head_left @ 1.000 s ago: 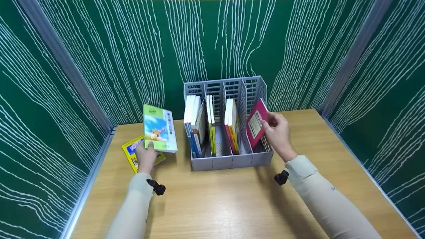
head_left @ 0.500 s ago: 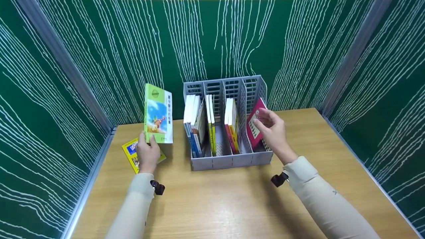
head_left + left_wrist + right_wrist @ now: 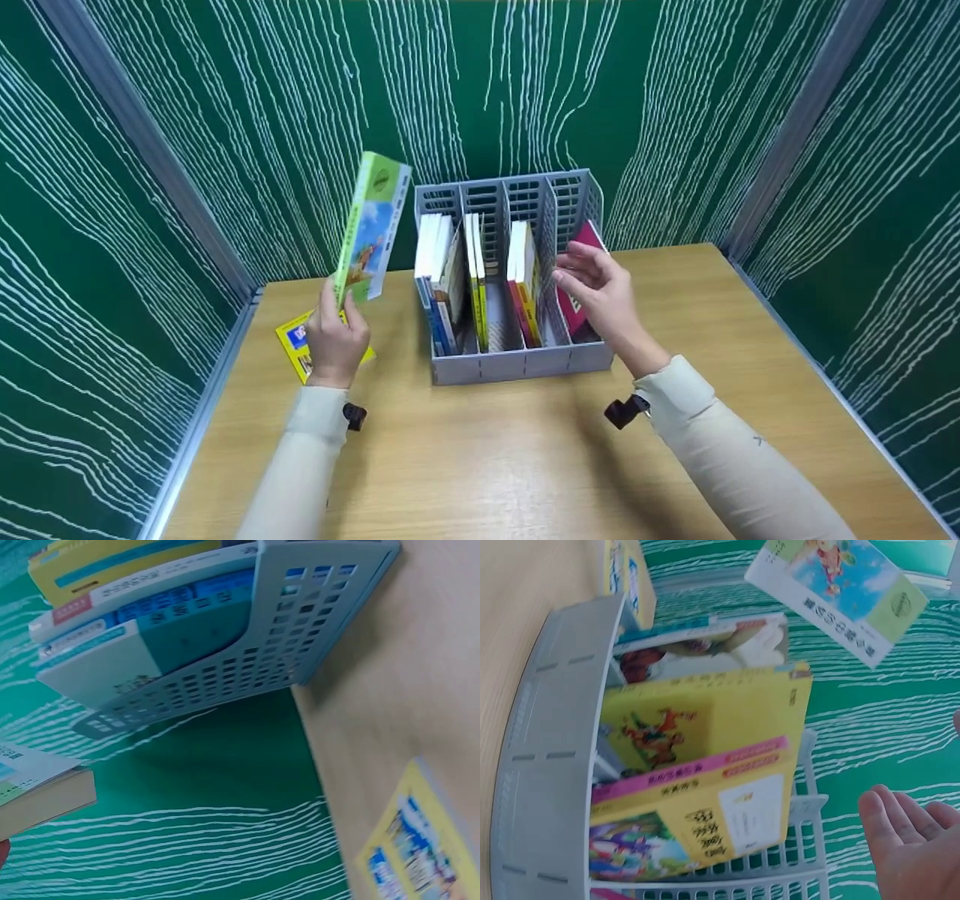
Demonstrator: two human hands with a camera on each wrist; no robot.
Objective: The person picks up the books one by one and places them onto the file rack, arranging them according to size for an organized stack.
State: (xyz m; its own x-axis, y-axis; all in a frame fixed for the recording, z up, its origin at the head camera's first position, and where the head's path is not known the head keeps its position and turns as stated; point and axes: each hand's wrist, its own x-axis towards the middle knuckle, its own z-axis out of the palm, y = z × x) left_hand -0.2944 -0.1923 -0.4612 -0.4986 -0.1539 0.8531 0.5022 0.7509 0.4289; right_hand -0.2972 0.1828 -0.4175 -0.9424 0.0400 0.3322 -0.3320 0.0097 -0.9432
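My left hand (image 3: 337,341) grips the lower end of a green book (image 3: 375,225) with a blue picture on its cover, held up and tilted left of the grey file rack (image 3: 525,365). In the right wrist view the same green book (image 3: 840,585) shows its whole front. Loosely bent and holding nothing, my right hand (image 3: 607,300) hovers in front of the rack's rightmost compartment. A crimson book (image 3: 574,309) leans inside that compartment, partly hidden by the hand. The right wrist view catches the fingers (image 3: 900,825) spread apart from the rack.
A yellow book (image 3: 294,346) lies flat on the wooden table (image 3: 480,457), partly behind my left hand. White and blue books (image 3: 439,300) fill the leftmost compartment. Thin yellow books (image 3: 477,292) stand in the second, pink and yellow ones (image 3: 525,292) in the third. Green walls enclose the table.
My left hand has lifted the green book and turned it so its spine shows, tilting it toward the rack. My right hand has let go of the crimson book and drawn back slightly left.
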